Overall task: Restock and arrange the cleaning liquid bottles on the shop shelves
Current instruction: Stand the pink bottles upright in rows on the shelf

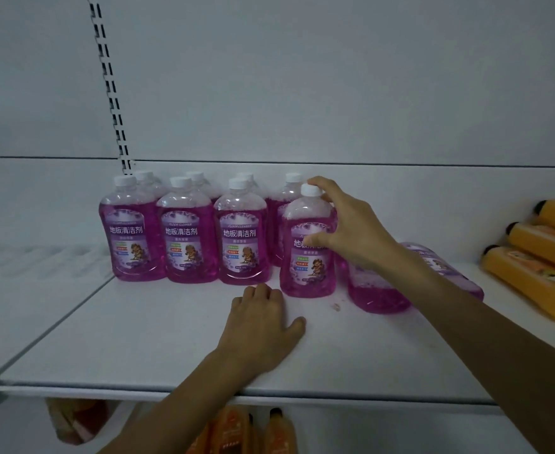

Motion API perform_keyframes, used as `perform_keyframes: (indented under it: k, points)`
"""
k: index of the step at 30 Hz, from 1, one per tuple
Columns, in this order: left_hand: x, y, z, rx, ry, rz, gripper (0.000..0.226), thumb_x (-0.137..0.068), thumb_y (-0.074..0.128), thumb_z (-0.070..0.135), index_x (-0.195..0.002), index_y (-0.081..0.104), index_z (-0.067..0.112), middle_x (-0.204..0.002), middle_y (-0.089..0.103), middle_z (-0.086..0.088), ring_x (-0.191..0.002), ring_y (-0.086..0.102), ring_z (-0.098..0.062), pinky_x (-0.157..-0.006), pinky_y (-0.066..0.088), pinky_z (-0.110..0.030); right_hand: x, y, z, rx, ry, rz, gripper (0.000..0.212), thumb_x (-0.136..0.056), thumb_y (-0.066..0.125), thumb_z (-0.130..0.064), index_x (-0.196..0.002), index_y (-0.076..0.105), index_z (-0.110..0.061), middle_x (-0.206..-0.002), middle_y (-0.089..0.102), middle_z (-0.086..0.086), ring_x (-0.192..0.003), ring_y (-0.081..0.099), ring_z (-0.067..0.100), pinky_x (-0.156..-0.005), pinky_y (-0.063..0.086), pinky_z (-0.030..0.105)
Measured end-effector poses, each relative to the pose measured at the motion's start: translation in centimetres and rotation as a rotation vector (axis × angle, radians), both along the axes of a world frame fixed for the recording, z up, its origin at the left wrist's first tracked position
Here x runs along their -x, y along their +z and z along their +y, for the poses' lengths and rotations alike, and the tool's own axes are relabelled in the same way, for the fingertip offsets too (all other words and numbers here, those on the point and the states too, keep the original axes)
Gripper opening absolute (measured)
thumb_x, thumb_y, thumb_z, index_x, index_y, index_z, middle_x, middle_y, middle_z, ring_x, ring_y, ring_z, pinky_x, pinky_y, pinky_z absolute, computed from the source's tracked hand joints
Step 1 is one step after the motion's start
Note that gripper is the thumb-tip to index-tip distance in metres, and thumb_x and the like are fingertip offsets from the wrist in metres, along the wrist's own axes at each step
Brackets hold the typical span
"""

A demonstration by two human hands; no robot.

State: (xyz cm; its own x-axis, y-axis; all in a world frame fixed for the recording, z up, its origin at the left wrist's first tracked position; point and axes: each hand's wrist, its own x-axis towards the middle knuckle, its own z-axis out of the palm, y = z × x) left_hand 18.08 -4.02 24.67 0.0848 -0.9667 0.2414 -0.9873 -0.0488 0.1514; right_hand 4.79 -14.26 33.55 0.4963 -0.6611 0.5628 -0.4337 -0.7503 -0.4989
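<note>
Clear plastic purple bottles [184, 237] with white screw caps and glossy violet labels are standing in two rows toward the back left of the smooth white shelf [138, 322]; the rear row is showing little but caps. The right hand [351, 227] is gripping the front bottle [305, 273], upright at the group's right end, with the forefinger on its cap and the thumb across the label, hiding some lettering. Behind that forearm a fallen bottle [377, 293] is lying on its side, half covered. Flat orange bottles [531, 267] are lying at the shelf's right edge, cut off. The left hand [259, 326] is resting palm down toward the front edge, fingers loosely bent, holding nothing.
</note>
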Motion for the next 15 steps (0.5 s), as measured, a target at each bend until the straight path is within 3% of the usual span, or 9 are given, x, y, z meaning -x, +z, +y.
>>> perform_keyframes:
  k: [5, 13, 15]
  points:
    - [0.0, -0.3, 0.0, -0.016, 0.008, -0.031, 0.049, -0.094, 0.034, 0.051, -0.124, 0.045, 0.014, -0.123, 0.047, -0.003, -0.112, 0.042, -0.017, -0.1, 0.035, -0.032, -1.3, 0.1, -0.8, -0.012, -0.01, -0.004, 0.082, -0.074, 0.078, -0.013, -0.14, 0.033, -0.03, -0.118, 0.056, 0.002, -0.092, 0.058, 0.017, -0.078, 0.051, 0.026]
    - [0.0, -0.1, 0.1, -0.025, 0.006, -0.035, 0.05, -0.094, 0.034, 0.049, -0.125, 0.046, 0.011, -0.124, 0.048, -0.006, -0.114, 0.042, -0.021, -0.1, 0.035, -0.034, -3.1, -0.1, -2.0, -0.036, -0.046, 0.016, 0.084, -0.076, 0.076, -0.013, -0.143, 0.028, -0.027, -0.12, 0.052, 0.011, -0.102, 0.054, 0.024, -0.076, 0.048, 0.026]
    - [0.2, 0.0, 0.1, -0.016, 0.001, -0.041, 0.049, -0.094, 0.035, 0.047, -0.125, 0.047, 0.011, -0.124, 0.049, -0.007, -0.114, 0.043, -0.022, -0.1, 0.035, -0.035, -2.9, -0.1, -1.9, -0.041, -0.06, 0.022, 0.084, -0.078, 0.075, -0.014, -0.144, 0.026, -0.029, -0.115, 0.046, 0.01, -0.1, 0.051, 0.022, -0.069, 0.045, 0.019]
